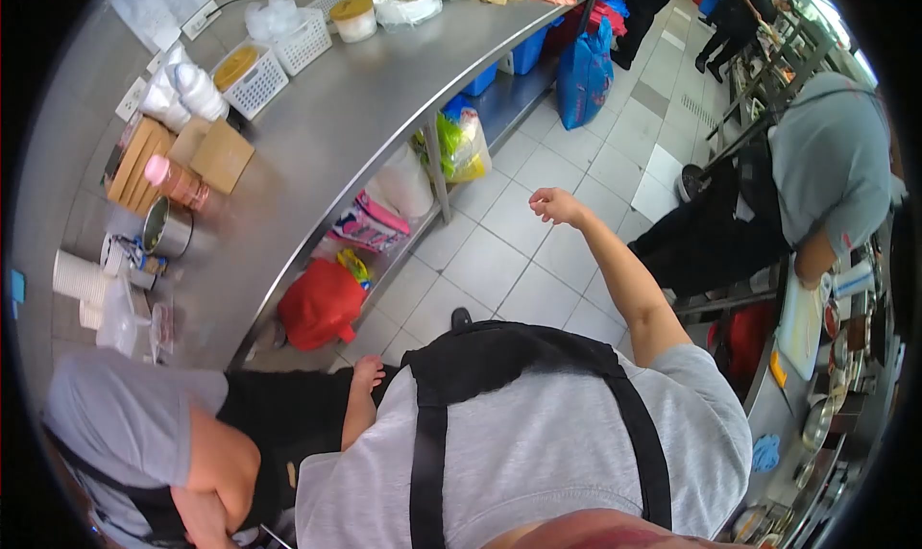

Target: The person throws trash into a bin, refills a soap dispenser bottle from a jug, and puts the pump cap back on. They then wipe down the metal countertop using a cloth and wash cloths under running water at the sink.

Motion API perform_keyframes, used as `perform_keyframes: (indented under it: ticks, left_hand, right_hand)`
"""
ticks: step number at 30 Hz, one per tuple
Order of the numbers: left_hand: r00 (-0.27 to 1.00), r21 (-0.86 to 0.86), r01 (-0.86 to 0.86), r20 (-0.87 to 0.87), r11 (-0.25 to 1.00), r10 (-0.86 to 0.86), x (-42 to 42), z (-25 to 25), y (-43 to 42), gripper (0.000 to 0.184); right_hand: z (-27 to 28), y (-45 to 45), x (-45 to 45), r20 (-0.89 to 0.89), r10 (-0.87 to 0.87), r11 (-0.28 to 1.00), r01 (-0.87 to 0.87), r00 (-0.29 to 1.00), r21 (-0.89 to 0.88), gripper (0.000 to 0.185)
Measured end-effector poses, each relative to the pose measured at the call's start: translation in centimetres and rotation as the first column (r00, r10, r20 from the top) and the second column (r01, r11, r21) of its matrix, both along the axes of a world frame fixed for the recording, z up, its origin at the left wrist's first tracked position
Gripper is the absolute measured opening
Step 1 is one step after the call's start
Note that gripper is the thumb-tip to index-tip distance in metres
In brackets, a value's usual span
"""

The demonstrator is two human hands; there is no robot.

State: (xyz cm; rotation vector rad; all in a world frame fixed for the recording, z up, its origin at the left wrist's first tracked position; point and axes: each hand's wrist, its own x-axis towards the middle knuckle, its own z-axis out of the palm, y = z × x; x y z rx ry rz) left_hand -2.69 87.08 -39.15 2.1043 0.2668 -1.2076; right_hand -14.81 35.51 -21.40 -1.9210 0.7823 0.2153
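My right hand [555,206] is stretched out over the tiled floor, its fingers loosely bent and apart, with nothing visible in it. Low at my left side hangs my left hand [368,372], fingers relaxed and slightly curled, and I see nothing in it. It is close to the dark clothing of a person [125,414] at the left, whose arms are folded. A red bag [322,304] on the lower shelf lies beyond my left hand. I wear a black apron [509,357] over a grey shirt.
A long steel counter [327,117] curves along the left, bearing white baskets [257,83], a steel pot [167,228] and stacked cups [84,275]. A blue bag [586,76] stands on the floor. Another person [826,155] works at a cutting board [801,328] on the right.
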Motion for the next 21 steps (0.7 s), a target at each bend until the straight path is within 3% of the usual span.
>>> perform_keyframes:
  ticks: [1,3,5,6,8,11,13,14,15,18,21]
  left_hand:
    - [0.995,-0.054,-0.088,-0.053,0.995,0.085,1.5,0.1,-1.5,0.028]
    - [0.999,0.002,-0.009,0.047,1.0,0.009,4.4,0.1,-3.8,0.028]
    - [0.967,-0.075,0.233,0.126,0.969,-0.223,7.4,-1.9,-4.2,0.028]
    - [0.968,-0.07,0.23,0.121,0.971,-0.22,8.0,-1.6,-5.0,0.028]
    - [0.986,-0.151,-0.149,0.047,0.977,0.158,9.2,-0.1,-7.0,0.028]
    - [0.948,-0.125,-0.279,0.125,0.952,0.294,9.4,2.0,-8.6,0.026]
    - [0.886,-0.333,-0.415,0.064,0.847,0.46,7.9,-0.3,-6.4,0.024]
    - [0.874,-0.321,-0.44,0.058,0.838,0.482,6.1,-0.7,-6.4,0.024]
    - [0.828,-0.223,-0.533,0.063,0.816,0.557,4.4,-0.9,-7.3,0.02]
    - [0.682,0.066,-0.731,0.065,0.679,0.728,-3.3,-2.6,-7.0,0.011]
    - [0.606,0.154,-0.781,-0.045,0.605,0.794,-8.8,-1.6,-8.0,0.01]
  right_hand:
    - [0.7,-1.7,1.4,-0.025,0.008,0.999,-0.01,1.0,-0.048,0.025]
    - [-0.3,-6.0,4.0,0.003,0.015,0.997,-0.015,1.0,-0.072,0.027]
    - [-1.0,-9.5,6.1,0.038,0.056,0.972,-0.046,0.998,-0.232,0.032]
    - [-0.9,-11.4,7.2,0.039,0.092,0.957,-0.077,0.995,-0.279,0.039]
    - [-1.1,-15.7,10.1,0.045,0.073,0.943,-0.055,0.996,-0.329,0.044]
    - [-1.5,-25.0,15.7,0.051,0.09,0.823,-0.045,0.995,-0.566,0.057]
    - [-0.4,-31.2,20.0,0.069,0.082,0.756,-0.017,0.994,-0.654,0.061]
    - [0.0,-33.5,22.3,0.076,-0.013,0.701,0.063,0.997,-0.71,0.062]
    - [1.0,-35.8,24.8,0.097,-0.099,0.63,0.138,0.99,-0.765,0.063]
    - [3.6,-39.8,31.2,0.106,-0.099,0.522,0.143,0.989,-0.841,0.063]
    - [3.4,-43.3,36.9,0.112,0.158,0.462,0.027,0.981,-0.886,0.071]
